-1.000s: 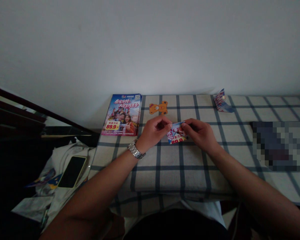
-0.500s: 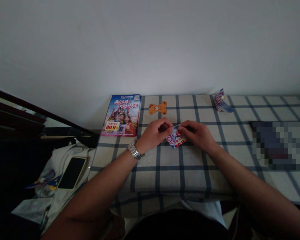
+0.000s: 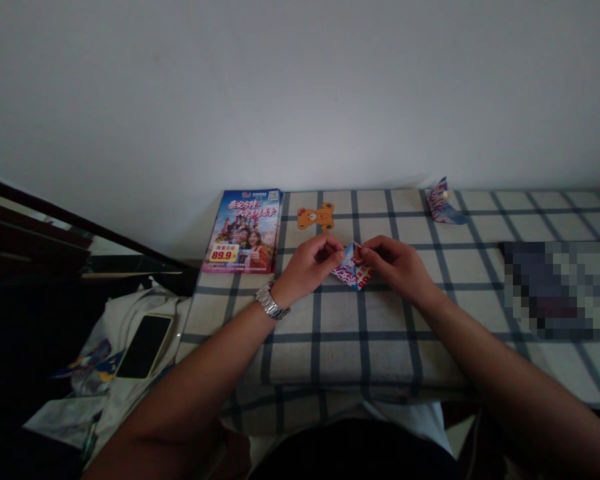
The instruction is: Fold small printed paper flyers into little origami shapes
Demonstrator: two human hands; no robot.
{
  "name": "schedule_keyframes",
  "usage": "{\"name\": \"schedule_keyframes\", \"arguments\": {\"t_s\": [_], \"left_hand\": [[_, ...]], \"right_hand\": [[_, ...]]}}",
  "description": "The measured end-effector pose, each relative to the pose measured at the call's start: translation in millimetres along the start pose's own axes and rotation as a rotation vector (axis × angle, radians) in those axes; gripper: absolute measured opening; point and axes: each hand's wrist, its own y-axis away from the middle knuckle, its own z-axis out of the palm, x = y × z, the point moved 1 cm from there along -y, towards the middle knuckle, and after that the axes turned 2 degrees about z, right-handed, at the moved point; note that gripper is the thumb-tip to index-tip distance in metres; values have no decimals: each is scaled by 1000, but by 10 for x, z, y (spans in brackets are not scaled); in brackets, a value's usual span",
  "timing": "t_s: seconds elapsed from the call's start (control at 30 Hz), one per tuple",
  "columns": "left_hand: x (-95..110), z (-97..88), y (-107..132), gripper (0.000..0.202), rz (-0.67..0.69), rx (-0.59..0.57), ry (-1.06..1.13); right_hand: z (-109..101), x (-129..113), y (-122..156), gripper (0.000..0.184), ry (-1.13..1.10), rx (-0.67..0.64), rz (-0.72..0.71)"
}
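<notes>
Between my two hands is a small folded paper (image 3: 353, 273), printed in blue, white and red, with part of a price showing on its right side. My left hand (image 3: 316, 261), with a silver watch (image 3: 271, 301) on its wrist, pinches the paper's left corner. On the opposite side, my right hand (image 3: 393, 263) grips the right edge between thumb and fingers. The paper is held just over the checked tablecloth (image 3: 337, 340); whether it touches the cloth I cannot tell. Just beyond my left hand lies a flat orange bear cutout (image 3: 316, 216).
A stack of printed flyers (image 3: 243, 230) lies at the table's back left. Against the wall, right of centre, stands a folded flyer piece (image 3: 445, 203). A blurred dark item (image 3: 550, 290) rests on the right. Lower left, a phone (image 3: 145, 345) sits on pale cloth.
The folded paper has turned a little between my hands, its top corner now showing between the fingertips. My hands have drawn slightly apart, and nothing else has moved.
</notes>
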Motion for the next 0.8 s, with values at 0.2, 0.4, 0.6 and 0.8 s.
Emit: {"name": "schedule_keyframes", "arguments": {"t_s": [0.2, 0.4, 0.6, 0.8], "left_hand": [[26, 28, 35, 14, 5, -57, 11], [114, 38, 30, 14, 92, -79, -21], [87, 25, 31, 12, 66, 16, -36], [31, -17, 21, 18, 76, 152, 23]], "right_hand": [[-30, -15, 18, 25, 93, -35, -16], [-41, -67, 35, 24, 197, -116, -63], [-14, -50, 21, 26, 126, -80, -48], [-32, -12, -4, 34, -4, 33, -5]]}}
